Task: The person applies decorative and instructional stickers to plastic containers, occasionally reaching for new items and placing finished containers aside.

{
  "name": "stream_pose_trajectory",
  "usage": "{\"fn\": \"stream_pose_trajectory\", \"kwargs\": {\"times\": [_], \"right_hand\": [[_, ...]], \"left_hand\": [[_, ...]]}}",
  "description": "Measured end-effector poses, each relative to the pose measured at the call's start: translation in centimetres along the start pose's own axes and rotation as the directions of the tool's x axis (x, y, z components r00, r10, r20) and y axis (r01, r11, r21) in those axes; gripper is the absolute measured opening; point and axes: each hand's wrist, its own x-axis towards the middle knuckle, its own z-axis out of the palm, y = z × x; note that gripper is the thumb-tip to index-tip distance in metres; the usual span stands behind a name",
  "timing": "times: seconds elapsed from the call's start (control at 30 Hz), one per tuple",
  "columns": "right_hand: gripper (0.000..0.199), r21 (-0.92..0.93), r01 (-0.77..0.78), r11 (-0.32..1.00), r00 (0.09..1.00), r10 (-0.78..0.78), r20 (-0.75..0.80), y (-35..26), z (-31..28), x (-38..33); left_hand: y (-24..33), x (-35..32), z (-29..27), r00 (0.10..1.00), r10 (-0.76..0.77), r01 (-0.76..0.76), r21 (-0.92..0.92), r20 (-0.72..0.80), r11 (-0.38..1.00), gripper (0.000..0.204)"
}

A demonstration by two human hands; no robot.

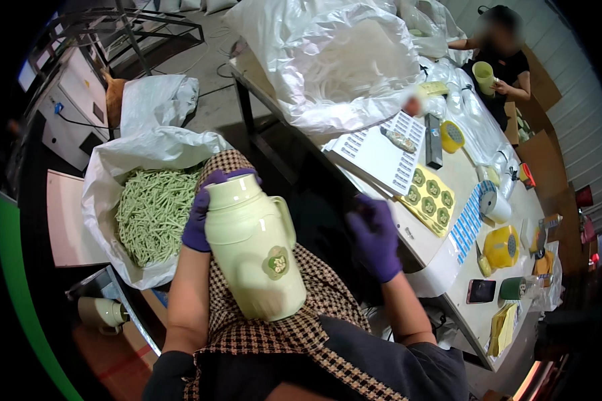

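From the head view, a pale green jug (255,250) rests on the person's lap, clear of the table edge (408,240). The gloved left hand (204,210) clasps its top; the right hand (374,235) hovers loosely curled, holding nothing visible. The jug has a handle and flower sticker. A white sack of green strips (152,210) stands left; sticker sheets (429,197) lie on the table.

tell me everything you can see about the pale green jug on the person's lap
The pale green jug looks like glossy plastic: a rounded body, a domed lid with a spout, a loop handle on its right side and a flower-shaped sticker on the front. It leans on the checked lap, top tilted away. The gloved left hand grips its neck; the right hand is clear of it.
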Motion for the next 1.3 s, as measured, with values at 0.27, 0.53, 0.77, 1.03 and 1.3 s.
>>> {"fn": "stream_pose_trajectory", "kwargs": {"times": [0.27,0.53,0.77,1.03,1.3], "right_hand": [[0.054,-0.626,0.383,0.679,0.923,-0.308,0.231,8.3,-7.4,16.6],[0.027,-0.543,0.361,0.759,0.93,-0.337,0.147,10.1,-6.7,18.5],[0.017,-0.531,0.139,0.836,0.99,-0.111,0.086,10.7,-4.2,16.4],[0.022,-0.71,0.188,0.679,0.98,-0.183,0.084,12.0,-2.4,16.6],[0.027,-0.596,0.116,0.794,0.984,-0.01,0.179,12.5,-2.7,18.5]], "left_hand": [[2.1,2.5,5.6,0.999,0.0,0.031,0.588,-0.053,0.808,0.05],[2.3,1.9,7.2,0.986,0.053,0.075,0.699,-0.16,0.711,0.044],[1.3,2.9,6.9,0.986,-0.011,0.13,0.724,-0.167,0.677,0.041],[0.6,3.1,7.0,0.976,-0.021,0.173,0.712,-0.217,0.681,0.034],[-0.5,3.1,5.2,0.988,0.067,0.062,0.75,-0.14,0.658,0.026]]}}
